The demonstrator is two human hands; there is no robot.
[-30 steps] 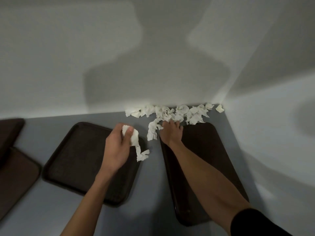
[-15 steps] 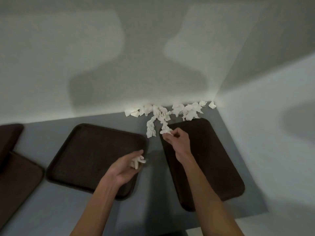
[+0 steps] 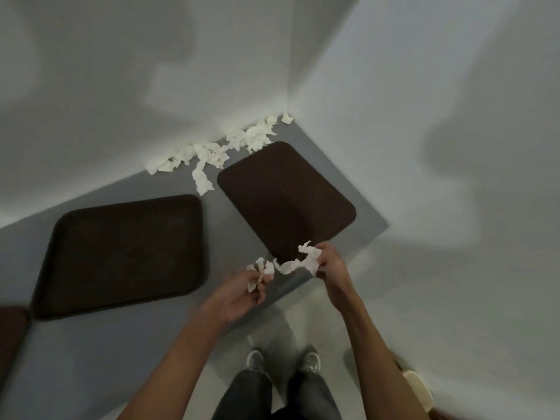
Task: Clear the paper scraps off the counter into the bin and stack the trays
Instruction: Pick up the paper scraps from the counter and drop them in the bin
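My left hand [image 3: 242, 294] clutches a wad of paper scraps [image 3: 261, 268] and my right hand [image 3: 330, 265] pinches a crumpled strip [image 3: 303, 259], both at the tabletop's [image 3: 91, 344] near edge. Loose scraps [image 3: 218, 150] line the wall [image 3: 121, 116] (heaped toward the corner) behind the left tray [image 3: 121, 253] and right tray [image 3: 285, 195].

Two grey shoes [image 3: 254, 360] below dark trousers [image 3: 242, 395] on pale floor [image 3: 289, 324], white corner walls [image 3: 151, 71] beyond.

1. A bare strip of counter [image 3: 222, 228] runs between the left tray [image 3: 121, 256] and the right tray [image 3: 281, 195].
2. Loose paper scraps [image 3: 209, 153] line the foot of the wall [image 3: 121, 101], and one strand lies across the strip's far end.
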